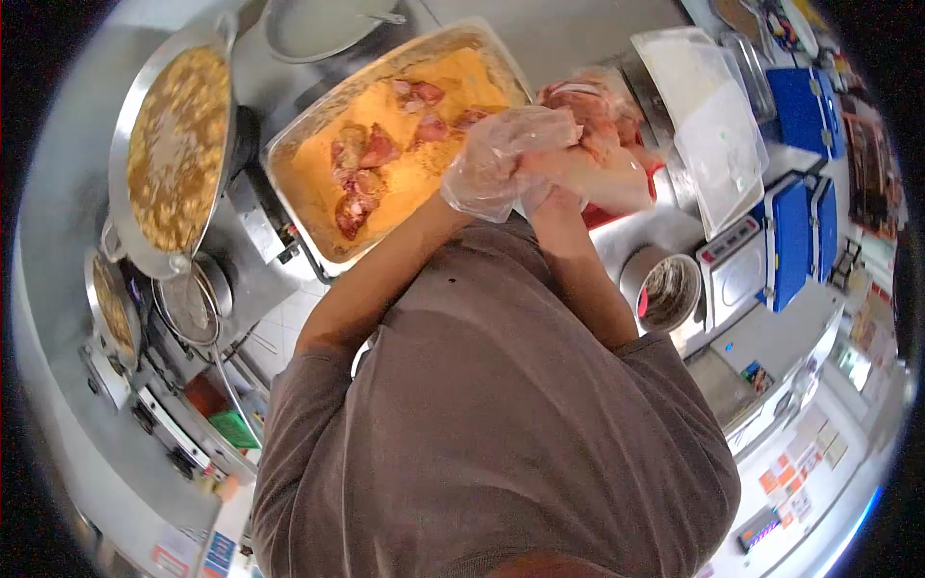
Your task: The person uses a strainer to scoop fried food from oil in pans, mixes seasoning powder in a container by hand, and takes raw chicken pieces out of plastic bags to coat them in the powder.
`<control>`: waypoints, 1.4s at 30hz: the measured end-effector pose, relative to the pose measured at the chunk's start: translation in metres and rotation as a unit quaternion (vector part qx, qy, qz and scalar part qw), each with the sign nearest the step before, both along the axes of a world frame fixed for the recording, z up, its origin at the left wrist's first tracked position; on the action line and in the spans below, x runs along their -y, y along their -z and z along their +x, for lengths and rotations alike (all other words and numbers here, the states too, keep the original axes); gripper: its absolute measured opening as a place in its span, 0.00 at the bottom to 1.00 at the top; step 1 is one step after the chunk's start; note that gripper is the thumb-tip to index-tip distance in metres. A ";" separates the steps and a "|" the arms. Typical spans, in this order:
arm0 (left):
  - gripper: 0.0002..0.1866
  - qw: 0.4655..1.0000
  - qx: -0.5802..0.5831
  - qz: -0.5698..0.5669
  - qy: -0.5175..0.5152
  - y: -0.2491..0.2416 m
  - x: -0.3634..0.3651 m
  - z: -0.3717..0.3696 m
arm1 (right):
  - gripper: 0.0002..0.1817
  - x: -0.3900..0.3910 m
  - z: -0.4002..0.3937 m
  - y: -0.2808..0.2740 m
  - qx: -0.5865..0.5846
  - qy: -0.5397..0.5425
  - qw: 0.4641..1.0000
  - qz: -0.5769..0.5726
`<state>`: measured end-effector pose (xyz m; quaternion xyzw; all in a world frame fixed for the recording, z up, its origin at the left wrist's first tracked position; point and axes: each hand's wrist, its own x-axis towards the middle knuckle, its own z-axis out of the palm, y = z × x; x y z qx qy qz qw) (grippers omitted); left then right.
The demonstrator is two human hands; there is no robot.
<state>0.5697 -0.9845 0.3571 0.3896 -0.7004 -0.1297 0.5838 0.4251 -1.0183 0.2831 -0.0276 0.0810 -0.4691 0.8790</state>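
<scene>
My left hand (pixel 506 154), in a loose clear plastic glove, is over the right edge of a metal tub (pixel 306 214). Its fingers point right, toward raw chicken pieces (pixel 586 101), and the crumpled plastic hides their grip. Close beside it, my right hand (pixel 583 181) reaches over the chicken and a red container (pixel 631 200). Motion smears its fingers, so what it holds, if anything, does not show. Inside the tub lies orange-yellow powder (pixel 409 116), with several raw meat pieces (pixel 358 183) resting on it, some partly coated.
At left, a large pan (pixel 123 183) holds brown liquid with frying pieces; a strainer (pixel 191 306) hangs below it. A lid (pixel 323 29) lies behind the tub. To the right are white plastic sheets (pixel 708 125), a round pot (pixel 674 289), a scale (pixel 732 279) and blue containers (pixel 788 236).
</scene>
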 end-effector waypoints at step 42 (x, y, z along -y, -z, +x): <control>0.31 0.806 -0.323 0.279 -0.410 -0.045 -0.068 0.141 | 0.19 -0.051 0.155 -0.132 -0.413 -0.222 0.767 -0.438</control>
